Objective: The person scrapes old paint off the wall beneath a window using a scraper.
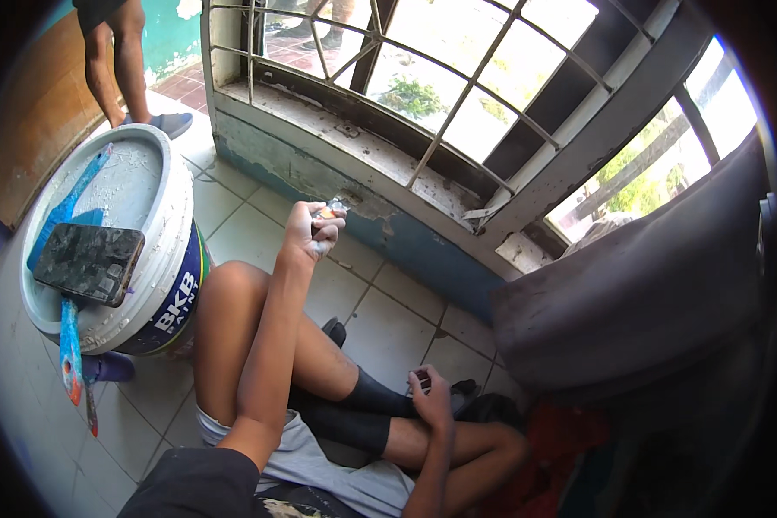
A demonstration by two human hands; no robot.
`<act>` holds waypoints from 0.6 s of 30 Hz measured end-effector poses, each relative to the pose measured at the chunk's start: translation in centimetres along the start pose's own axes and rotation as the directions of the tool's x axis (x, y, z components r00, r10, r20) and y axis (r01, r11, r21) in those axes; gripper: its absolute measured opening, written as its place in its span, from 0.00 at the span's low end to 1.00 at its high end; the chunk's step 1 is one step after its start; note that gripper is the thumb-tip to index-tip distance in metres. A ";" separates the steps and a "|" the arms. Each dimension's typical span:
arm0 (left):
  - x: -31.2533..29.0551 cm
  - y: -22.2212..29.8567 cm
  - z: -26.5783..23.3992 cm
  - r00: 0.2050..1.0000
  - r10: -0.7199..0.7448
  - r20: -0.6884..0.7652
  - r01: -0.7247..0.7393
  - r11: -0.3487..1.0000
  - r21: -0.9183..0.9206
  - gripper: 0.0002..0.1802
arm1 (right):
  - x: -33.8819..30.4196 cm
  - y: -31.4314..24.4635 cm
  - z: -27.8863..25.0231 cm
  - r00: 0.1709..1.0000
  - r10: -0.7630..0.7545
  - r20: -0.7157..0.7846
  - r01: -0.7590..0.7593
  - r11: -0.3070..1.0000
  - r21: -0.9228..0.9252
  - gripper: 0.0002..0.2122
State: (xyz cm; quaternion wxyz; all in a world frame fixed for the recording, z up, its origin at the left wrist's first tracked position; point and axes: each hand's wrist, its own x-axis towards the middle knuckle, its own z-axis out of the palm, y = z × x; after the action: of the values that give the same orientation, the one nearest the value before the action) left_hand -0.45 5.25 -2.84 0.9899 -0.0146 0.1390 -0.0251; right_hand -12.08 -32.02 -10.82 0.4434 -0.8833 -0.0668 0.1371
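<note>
My left hand (311,231), whitened with dusty paste, reaches out to the low wall under the window. Its fingers are closed round a small whitish-and-orange object (330,211), too small to name, held at a worn patch (364,204) in the wall. Whether it touches the wall is hard to say. My right hand (432,399) is low by my crossed shins, its fingers curled. Something dark shows between the thumb and fingers there, but I cannot make out what it is.
At left stands a white paint bucket (168,186), its lid bearing a phone (91,262) and blue-handled brushes (71,345). Another person's legs (116,65) are beyond it. A barred window (457,95) rises above the wall; dark cloth (639,276) hangs at right.
</note>
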 end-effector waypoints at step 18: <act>3.0 -0.7 -3.0 0.992 -0.057 -0.109 0.072 0.988 0.137 0.08 | 0.0 -0.1 -0.1 0.997 -0.056 -0.052 0.052 0.996 -0.068 0.07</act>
State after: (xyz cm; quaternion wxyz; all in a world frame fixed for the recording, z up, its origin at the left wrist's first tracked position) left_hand 1.55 4.35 -6.46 0.9785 0.0518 0.1880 -0.0675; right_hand -12.01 -32.05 -10.64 0.4190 -0.8988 -0.0831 0.0987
